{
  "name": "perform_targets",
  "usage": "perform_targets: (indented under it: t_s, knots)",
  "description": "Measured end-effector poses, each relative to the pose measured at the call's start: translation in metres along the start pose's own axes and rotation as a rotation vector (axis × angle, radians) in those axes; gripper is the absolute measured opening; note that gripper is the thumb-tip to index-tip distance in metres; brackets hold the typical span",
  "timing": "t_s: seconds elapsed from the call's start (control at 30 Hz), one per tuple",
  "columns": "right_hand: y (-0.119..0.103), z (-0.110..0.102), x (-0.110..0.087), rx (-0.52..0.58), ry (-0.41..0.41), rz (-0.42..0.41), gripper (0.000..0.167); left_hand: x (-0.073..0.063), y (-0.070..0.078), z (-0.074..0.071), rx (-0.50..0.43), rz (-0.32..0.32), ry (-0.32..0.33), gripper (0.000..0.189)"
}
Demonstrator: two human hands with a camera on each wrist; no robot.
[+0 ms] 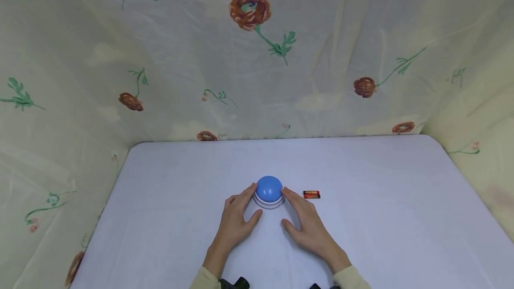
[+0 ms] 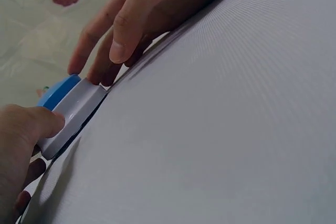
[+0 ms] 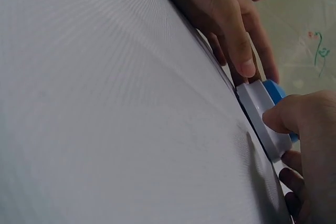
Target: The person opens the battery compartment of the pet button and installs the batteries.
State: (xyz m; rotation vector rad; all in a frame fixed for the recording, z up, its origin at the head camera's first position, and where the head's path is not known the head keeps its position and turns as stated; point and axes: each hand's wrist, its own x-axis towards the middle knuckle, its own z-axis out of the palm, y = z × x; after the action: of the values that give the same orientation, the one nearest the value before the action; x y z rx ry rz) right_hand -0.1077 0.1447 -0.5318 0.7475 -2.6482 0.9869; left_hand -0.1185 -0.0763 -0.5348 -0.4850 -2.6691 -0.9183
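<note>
On the white table sits a round push button with a blue dome (image 1: 269,188) and a white base (image 2: 76,116), lying flat. My left hand (image 1: 234,222) is at its left side, index fingertip against the dome's edge and thumb extended near the front. On the opposite side my right hand (image 1: 308,225) mirrors it, its fingertips at the right rim. Both hands' fingers look mostly straight and are not wrapped around the button. In the right wrist view the right thumb (image 3: 281,116) overlaps the white base. Some far-side fingers are hidden.
Two small red-and-black batteries (image 1: 311,194) lie side by side to the right of the button. A white cloth covers the table (image 1: 160,217). Flower-patterned curtains (image 1: 180,57) hang behind the table and along both sides.
</note>
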Motion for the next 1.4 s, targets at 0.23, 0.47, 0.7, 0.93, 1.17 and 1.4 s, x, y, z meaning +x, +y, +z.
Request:
perform_targets:
  t_s: [0.23, 0.47, 0.7, 0.93, 1.17, 1.4]
  knots:
    - [0.0011, -0.0016, -0.0003, 0.011, -0.006, -0.003, 0.073, 0.0020, -0.0011, -0.0019, -0.122, -0.025, -0.009, 0.070]
    - [0.0034, -0.0024, -0.0015, 0.060, -0.007, -0.011, 0.072, 0.0032, -0.0053, -0.0030, -0.272, -0.001, -0.001, 0.076]
    - [0.0029, -0.0035, -0.0021, 0.162, -0.030, 0.021, 0.074, 0.0047, -0.0065, -0.0018, -0.271, 0.051, 0.034, 0.076]
    - [0.0004, -0.0051, -0.0019, 0.179, -0.043, 0.014, 0.074, 0.0041, -0.0045, -0.0033, -0.266, 0.048, 0.063, 0.074]
    - [0.0000, -0.0045, -0.0007, 0.185, -0.034, -0.024, 0.073, 0.0030, -0.0043, -0.0049, -0.219, 0.028, 0.103, 0.070]
    - [0.0013, -0.0032, -0.0009, 0.194, -0.020, -0.047, 0.072, 0.0016, -0.0012, -0.0063, -0.137, 0.054, 0.130, 0.068]
